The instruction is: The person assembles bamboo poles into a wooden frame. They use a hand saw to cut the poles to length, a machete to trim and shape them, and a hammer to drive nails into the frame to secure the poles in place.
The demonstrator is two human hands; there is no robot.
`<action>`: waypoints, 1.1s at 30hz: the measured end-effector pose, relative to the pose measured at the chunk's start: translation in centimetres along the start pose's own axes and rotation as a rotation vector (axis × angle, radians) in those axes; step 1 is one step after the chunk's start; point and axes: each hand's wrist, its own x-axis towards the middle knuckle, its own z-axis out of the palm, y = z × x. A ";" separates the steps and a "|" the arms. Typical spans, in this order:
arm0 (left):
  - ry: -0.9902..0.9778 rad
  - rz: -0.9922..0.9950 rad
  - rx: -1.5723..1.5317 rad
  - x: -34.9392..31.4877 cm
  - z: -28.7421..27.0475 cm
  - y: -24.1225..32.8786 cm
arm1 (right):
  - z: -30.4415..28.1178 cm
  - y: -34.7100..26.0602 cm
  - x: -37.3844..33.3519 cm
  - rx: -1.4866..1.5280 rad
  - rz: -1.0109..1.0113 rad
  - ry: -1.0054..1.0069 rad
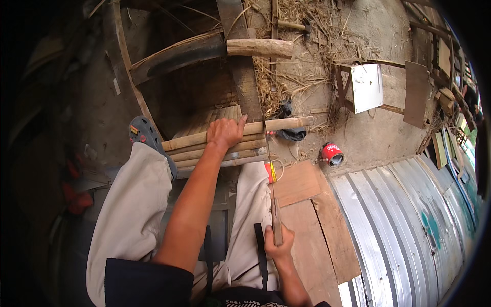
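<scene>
My left hand presses down on a bamboo pole, its fingers closed over the top and the thumb lying along it. Several more bamboo poles lie side by side just nearer to me. In my right hand is the wooden handle of a saw. Its thin blade, seen edge-on, runs away from me and crosses the top pole to the right of my left hand. How deep the blade sits in the bamboo, I cannot tell. My left foot, in a grey clog, rests at the poles' left end.
Plywood boards and corrugated metal sheets lie at the right. Beyond them stand a red can and a white panel. A wooden frame, a short log and a hammer-like tool are farther off among straw.
</scene>
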 end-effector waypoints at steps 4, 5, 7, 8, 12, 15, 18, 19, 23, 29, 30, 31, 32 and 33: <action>0.033 0.004 -0.039 -0.4 0.5 -0.2 | 0.4 -0.2 3.2 0.071 -0.104 0.055; 0.072 0.013 -0.040 -0.5 0.7 -0.2 | 1.6 0.8 5.9 0.109 -0.001 0.052; 0.076 0.010 -0.033 -0.9 0.8 -0.1 | 4.1 3.3 11.2 0.158 0.054 0.046; 0.070 0.007 -0.025 -0.8 0.7 0.0 | 4.5 3.9 11.7 0.181 0.040 0.028; 0.025 0.000 -0.011 -0.4 0.3 0.1 | 0.8 2.8 2.8 -0.070 0.119 -0.125; -0.003 -0.006 -0.014 -0.4 0.2 0.0 | -2.2 2.2 -3.6 -0.089 0.073 -0.183; 0.044 0.033 -0.017 -0.4 0.4 -0.1 | -0.1 5.6 0.5 -0.043 0.015 -0.090; 0.027 0.025 -0.013 -0.6 0.5 -0.1 | 1.7 7.6 3.7 0.024 0.104 -0.105; 0.032 0.025 -0.010 -0.6 0.6 0.1 | 5.1 11.1 8.2 0.038 0.055 -0.040; 0.026 0.011 -0.023 -0.4 0.7 -0.1 | -2.1 3.2 -2.8 0.025 -0.051 -0.065; 0.028 0.012 -0.034 -0.2 0.7 -0.2 | -2.1 2.6 -1.8 -0.006 0.050 -0.121; 0.066 0.035 -0.008 -0.4 0.8 -0.2 | -0.3 3.3 2.1 0.050 -0.125 -0.032; 0.039 0.018 -0.002 -0.2 0.8 -0.3 | 1.3 3.6 5.4 0.015 -0.076 -0.049; 0.030 0.011 -0.009 -0.4 0.8 -0.2 | 3.5 4.6 10.3 0.023 -0.045 -0.058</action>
